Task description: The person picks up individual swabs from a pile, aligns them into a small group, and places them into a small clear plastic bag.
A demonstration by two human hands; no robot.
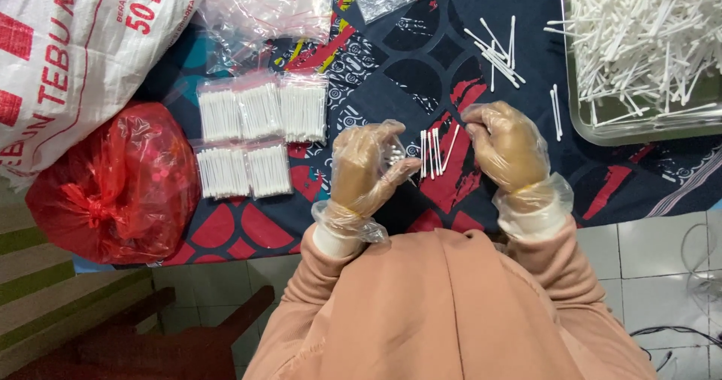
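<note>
Plastic gloves: thin clear disposable gloves cover both hands, over peach-coloured sleeves.
Left hand (pixel 367 169): curled loosely, thumb and fingertips pinched toward a few thin white cotton-tipped sticks; whether it truly grips them cannot be told through the glove.
Right hand (pixel 508 145): clenched into a loose fist just right of the sticks; nothing is seen held in it, though the palm is hidden.
Small row of white cotton-tipped sticks (pixel 434 151): lying side by side on the surface between the two hands, roughly parallel, ends pointing far and near.
Surface (pixel 421 64): dark blue patterned cloth with red and white shapes.
Filled packets (pixel 259 135): five small clear plastic bags packed with white sticks, two rows, left of the left hand.
Empty clear bags (pixel 271 7): loose heap at the far edge, left of centre.
Metal tray (pixel 639 130): far right, heaped with loose white sticks (pixel 639 34); a few strays (pixel 496 53) lie on the cloth beside it.
Red plastic bag (pixel 113 180): near left, knotted, beside a white woven sack (pixel 68 56).
Step in hand: judged as gathering and evening a small batch of sticks.
Next move: likely calls for closing both hands on the row, squaring its ends, then reaching far for an empty bag.
</note>
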